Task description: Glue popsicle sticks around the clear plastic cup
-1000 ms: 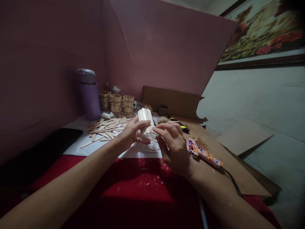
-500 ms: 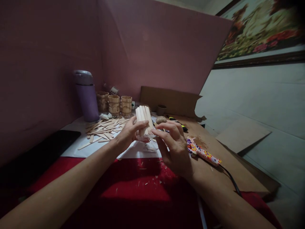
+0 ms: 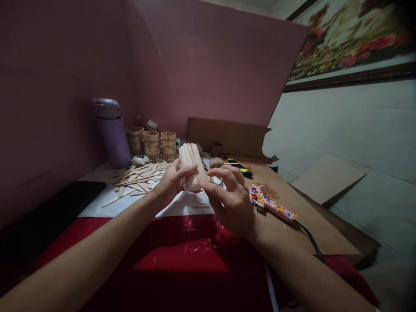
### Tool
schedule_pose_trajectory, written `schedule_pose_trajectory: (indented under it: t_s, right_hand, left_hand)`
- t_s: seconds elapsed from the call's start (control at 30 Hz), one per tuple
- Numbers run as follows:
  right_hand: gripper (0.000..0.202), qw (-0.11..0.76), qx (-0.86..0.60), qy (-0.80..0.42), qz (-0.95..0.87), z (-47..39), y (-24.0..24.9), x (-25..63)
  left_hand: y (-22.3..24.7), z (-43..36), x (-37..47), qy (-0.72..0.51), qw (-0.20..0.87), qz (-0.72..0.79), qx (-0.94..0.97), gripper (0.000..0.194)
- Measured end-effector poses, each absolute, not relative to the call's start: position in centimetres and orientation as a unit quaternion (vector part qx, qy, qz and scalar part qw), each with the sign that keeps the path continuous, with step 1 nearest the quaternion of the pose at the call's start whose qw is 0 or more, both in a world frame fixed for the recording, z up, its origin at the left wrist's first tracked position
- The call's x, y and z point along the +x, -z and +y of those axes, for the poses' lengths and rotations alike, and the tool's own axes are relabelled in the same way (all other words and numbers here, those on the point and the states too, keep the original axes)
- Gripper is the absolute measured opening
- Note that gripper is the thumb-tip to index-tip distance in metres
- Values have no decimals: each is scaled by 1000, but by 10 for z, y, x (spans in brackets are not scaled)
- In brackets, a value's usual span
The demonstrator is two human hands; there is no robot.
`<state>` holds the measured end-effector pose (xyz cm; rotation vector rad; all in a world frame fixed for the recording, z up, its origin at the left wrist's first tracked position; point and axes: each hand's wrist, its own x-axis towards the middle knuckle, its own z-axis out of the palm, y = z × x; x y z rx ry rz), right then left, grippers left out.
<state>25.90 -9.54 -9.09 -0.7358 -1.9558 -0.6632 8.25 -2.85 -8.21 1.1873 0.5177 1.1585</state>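
Note:
A row of pale wooden craft sticks (image 3: 191,158) stands side by side, tilted, around what looks like a clear cup; its lower end is partly hidden by my fingers. My left hand (image 3: 173,178) is closed around the left side of this piece, thumb across the front of the sticks. My right hand (image 3: 232,197) has curled fingers, with a fingertip pressed at the lower right end of the sticks; its thumb is partly hidden. To the left lies a pile of loose craft sticks (image 3: 139,177) on white paper (image 3: 182,206).
A purple bottle (image 3: 113,138) and several stick-covered cups (image 3: 168,145) stand at the back left. A flower-patterned glue gun (image 3: 271,204) with a black cord lies right on cardboard (image 3: 312,234). Behind are a twine ball (image 3: 216,163) and a black-yellow tool (image 3: 242,168). Red cloth (image 3: 182,255) covers the front.
The view has shifted slightly, moving most things a little left in the picture. The stick-covered piece is tilted a bit more, and my right fingertips stay at its lower right end.

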Motion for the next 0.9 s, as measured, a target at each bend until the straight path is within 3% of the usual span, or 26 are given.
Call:
schedule_pose_trajectory:
  t_s: [0.27,0.9]
  right_hand:
    - [26,484,-305,236,-785,-99,90,261]
    - [25,454,-308,264,-794,-91,96,261]
  left_hand:
    - [76,-34,82,-498,658,241,512,53]
    - [85,-26,83,-499,660,223,516,50]
